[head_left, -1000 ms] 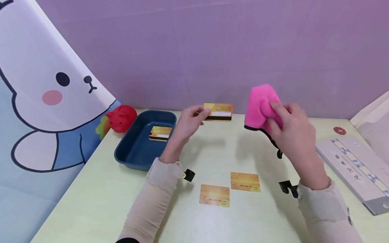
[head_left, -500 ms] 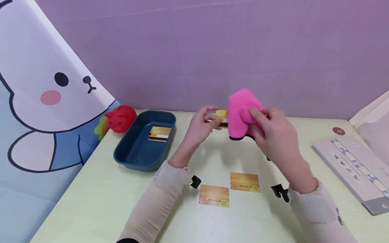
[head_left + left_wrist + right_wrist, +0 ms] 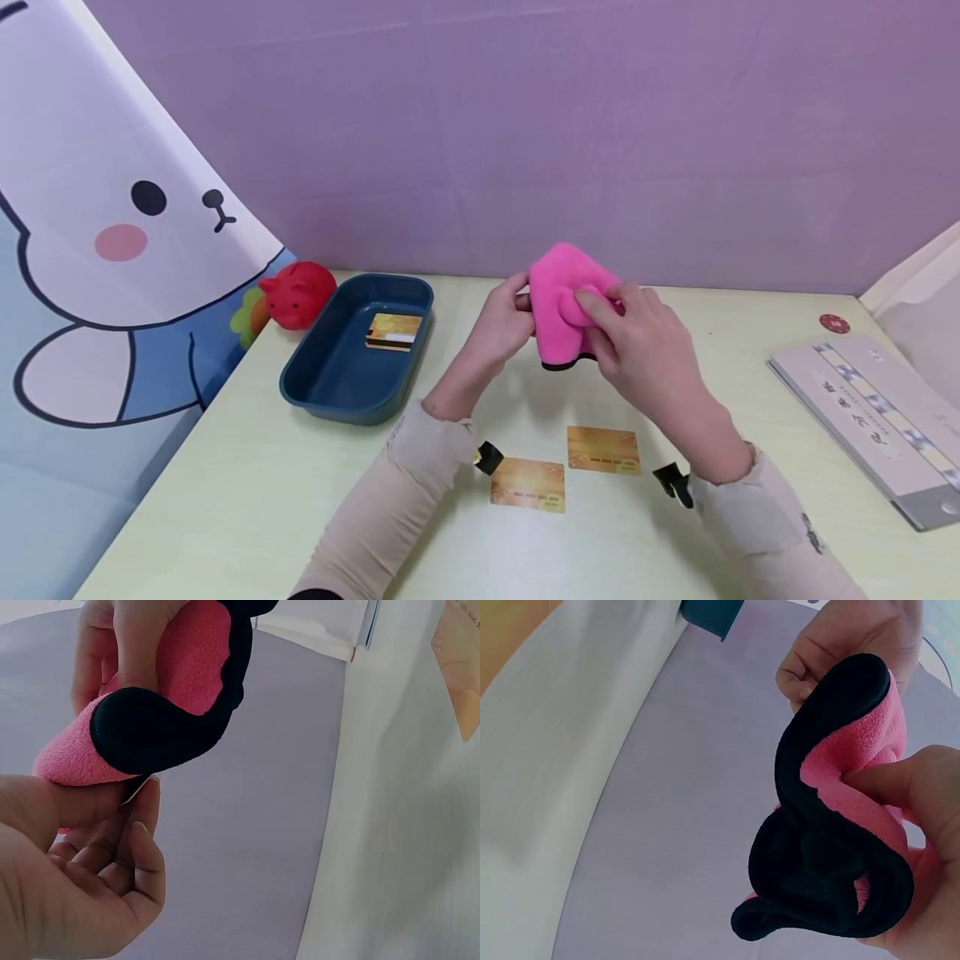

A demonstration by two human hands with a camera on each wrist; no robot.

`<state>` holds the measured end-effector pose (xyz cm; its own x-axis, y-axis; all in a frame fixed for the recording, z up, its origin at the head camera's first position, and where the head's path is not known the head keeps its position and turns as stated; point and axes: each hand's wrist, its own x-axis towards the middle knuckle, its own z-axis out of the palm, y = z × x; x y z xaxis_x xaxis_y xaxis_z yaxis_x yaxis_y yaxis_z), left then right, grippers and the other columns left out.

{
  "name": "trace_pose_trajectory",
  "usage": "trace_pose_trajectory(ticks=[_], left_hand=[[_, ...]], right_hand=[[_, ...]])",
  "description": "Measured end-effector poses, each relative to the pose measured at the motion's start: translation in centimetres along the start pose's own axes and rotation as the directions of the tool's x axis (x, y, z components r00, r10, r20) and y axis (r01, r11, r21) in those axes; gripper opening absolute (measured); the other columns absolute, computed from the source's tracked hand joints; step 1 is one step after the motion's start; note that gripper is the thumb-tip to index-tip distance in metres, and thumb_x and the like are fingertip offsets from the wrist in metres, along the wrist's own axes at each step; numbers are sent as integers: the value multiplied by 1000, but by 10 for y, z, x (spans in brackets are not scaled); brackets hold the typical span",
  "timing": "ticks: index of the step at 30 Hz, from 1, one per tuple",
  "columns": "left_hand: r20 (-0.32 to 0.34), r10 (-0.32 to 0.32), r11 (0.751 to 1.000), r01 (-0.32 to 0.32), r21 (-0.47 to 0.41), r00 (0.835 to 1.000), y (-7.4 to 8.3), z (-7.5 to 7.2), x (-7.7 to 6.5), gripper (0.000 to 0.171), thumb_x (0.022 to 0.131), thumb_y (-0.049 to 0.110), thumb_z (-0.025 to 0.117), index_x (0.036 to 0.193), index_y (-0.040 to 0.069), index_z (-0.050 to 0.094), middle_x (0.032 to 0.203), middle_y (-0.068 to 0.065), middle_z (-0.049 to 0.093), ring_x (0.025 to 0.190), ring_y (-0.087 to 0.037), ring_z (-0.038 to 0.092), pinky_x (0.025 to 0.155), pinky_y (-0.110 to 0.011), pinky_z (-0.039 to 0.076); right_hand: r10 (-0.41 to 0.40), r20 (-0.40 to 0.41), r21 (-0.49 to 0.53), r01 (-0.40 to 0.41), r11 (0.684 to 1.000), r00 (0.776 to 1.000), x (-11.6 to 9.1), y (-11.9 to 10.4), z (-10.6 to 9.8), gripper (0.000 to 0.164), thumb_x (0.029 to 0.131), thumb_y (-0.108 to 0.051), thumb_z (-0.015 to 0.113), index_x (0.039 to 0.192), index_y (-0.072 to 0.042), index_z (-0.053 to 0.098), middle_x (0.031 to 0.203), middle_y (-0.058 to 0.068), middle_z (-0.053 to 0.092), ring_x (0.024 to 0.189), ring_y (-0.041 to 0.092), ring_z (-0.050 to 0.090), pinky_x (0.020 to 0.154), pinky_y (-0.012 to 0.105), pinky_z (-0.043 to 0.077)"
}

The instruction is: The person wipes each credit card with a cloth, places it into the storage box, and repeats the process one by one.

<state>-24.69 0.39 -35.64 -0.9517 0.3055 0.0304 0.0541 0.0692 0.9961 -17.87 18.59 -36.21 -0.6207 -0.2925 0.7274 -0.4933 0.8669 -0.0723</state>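
Pink cloth (image 3: 553,304) (dark-edged) pinched in right hand (image 3: 651,354); left hand (image 3: 498,323) pinches mostly hidden card (image 3: 137,792).

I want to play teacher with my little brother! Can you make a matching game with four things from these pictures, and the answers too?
Things:
1. Pink cloth
2. Toy pig
3. Tray
4. Round chip

Where or how:
A. On the table, just beyond the flat grey item
B. Has a gold-coloured card lying inside
C. Gripped by the right hand
D. Just to the left of the tray in the head view

Right pairs: 1-C, 2-D, 3-B, 4-A
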Motion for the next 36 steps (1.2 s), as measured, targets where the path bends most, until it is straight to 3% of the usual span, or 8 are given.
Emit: trace_pose_trajectory(ticks=[5, 11, 20, 27, 32, 36], left_hand=[[9, -6, 999, 6, 48, 1000, 2, -3, -1, 53, 88, -14, 49, 135, 8, 56, 97, -15, 71, 72, -13, 58, 64, -26, 48], [41, -6, 996, 3, 90, 999, 6, -12, -2, 31, 97, 5, 61, 127, 13, 59, 99, -14, 75, 74, -13, 67, 63, -25, 43], [18, -22, 999, 21, 30, 1000, 14, -32, -2, 33, 94, 10, 69, 126, 17, 62, 99, -10, 74, 83, -27, 69, 62, -25, 40], [12, -15, 1000, 15, -17, 1000, 18, -42, -4, 37, 95, 9, 67, 130, 17, 60, 97, -7, 73, 78, -12, 69, 66, -26, 41], [-4, -11, 999, 11, -46, 1000, 19, -43, -3, 37, 96, 8, 67, 131, 16, 59, 101, -12, 72, 78, -13, 65, 67, -28, 41], [-33, 18, 1000, -19, -17, 999, 17, -39, -3, 36, 95, 7, 67, 130, 16, 60, 91, -3, 72, 76, -12, 66, 64, -27, 40]], right_hand=[[19, 7, -4, -19, 1000, 1000, 1, -1, -2, 36, 86, -10, 74, 122, -12, 71, 97, 23, 63, 79, 38, 58, 56, 46, 48], [68, 32, -23, -67, 997, 997, 1, 4, -8, 35, 86, -10, 74, 121, -12, 71, 95, 22, 63, 78, 38, 58, 55, 48, 49], [141, 24, -39, -140, 989, 990, 1, 18, -16, 34, 87, -6, 70, 121, -11, 71, 93, 20, 61, 76, 38, 56, 52, 51, 47], [191, 4, -55, -190, 980, 982, 1, 28, -24, 35, 87, -2, 64, 120, -8, 72, 92, 21, 62, 74, 39, 55, 51, 53, 46], [246, -25, -66, -247, 967, 969, 1, 33, -29, 35, 87, -4, 62, 120, -9, 71, 97, 23, 63, 83, 42, 57, 54, 59, 46], [262, -55, -47, -264, 963, 964, 2, 30, -34, 35, 89, -6, 61, 122, -10, 71, 102, 24, 63, 90, 43, 57, 56, 62, 46]])
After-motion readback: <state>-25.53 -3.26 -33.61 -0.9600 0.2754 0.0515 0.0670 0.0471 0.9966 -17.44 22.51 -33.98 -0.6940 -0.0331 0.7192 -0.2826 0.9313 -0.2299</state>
